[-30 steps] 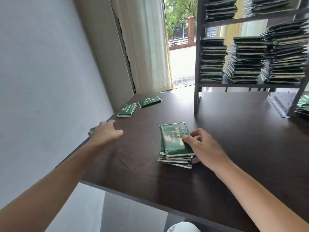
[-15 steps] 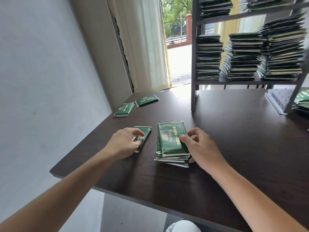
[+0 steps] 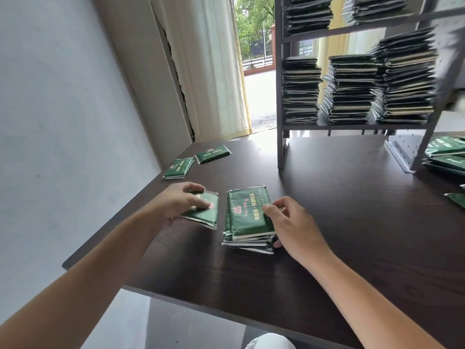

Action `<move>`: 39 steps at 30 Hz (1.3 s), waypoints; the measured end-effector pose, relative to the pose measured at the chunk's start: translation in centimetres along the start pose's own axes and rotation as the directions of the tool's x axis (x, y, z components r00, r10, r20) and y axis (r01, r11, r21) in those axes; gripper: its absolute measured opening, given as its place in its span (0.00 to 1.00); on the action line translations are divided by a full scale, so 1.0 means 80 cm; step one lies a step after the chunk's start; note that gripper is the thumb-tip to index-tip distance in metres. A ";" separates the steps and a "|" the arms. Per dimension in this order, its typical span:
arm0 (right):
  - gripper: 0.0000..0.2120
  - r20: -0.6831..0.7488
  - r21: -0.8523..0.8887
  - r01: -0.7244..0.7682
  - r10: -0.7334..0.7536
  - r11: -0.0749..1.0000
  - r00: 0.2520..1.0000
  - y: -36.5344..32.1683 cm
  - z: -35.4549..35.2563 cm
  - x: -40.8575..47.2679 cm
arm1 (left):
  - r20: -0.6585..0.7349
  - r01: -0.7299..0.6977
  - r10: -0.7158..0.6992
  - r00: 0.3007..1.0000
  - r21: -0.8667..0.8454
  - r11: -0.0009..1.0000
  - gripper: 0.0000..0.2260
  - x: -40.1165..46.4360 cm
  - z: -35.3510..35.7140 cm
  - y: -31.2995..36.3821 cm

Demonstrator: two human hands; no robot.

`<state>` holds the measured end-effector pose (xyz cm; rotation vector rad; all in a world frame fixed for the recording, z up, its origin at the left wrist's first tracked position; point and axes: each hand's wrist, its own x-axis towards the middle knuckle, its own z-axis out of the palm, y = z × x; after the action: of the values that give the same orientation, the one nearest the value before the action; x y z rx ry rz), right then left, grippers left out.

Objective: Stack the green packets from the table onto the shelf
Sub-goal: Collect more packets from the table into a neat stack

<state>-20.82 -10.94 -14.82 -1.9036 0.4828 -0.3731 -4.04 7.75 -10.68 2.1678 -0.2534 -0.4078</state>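
From the head camera, our left hand (image 3: 180, 204) has come back from the table's left edge with a single green packet (image 3: 205, 211), fingers curled over it, and that packet now sits just left of the small pile of green packets (image 3: 247, 219) at mid-table, nearer than half a second ago. Our right hand (image 3: 289, 222) stays on the pile's right side, thumb on the top packet and fingers wrapped round the edge, gripping it. We judge the packet is about to join the pile before the lot goes to the shelf.

The dark wooden table (image 3: 339, 222) holds two more loose packets (image 3: 195, 161) beyond the pile to its left, and others (image 3: 446, 153) well right of it. Behind the pile stands the grey metal shelf (image 3: 280, 96), already loaded with tall stacks (image 3: 349, 89). Left of it, a cream curtain (image 3: 211, 59) hangs beside an open doorway, next to a plain white wall.
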 end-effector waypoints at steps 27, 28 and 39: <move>0.21 0.090 0.178 0.131 -0.149 0.975 0.985 0.005 0.013 -0.010 | 0.140 -0.077 0.145 0.980 -0.406 0.911 0.29 -0.073 0.104 0.028; 0.21 0.090 0.177 0.135 -0.152 0.975 0.984 0.005 0.014 -0.010 | 0.129 -0.067 0.141 0.982 -0.460 0.886 0.29 -0.073 0.109 0.026; 0.18 0.066 0.188 0.095 -0.109 0.978 0.992 -0.002 0.007 -0.011 | -0.068 -0.255 0.246 0.967 -0.234 0.938 0.19 -0.002 0.070 0.029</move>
<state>-21.33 -10.01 -14.86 -1.7592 0.2899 -0.3979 -6.37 2.29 -11.87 1.8729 -0.4319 -0.2385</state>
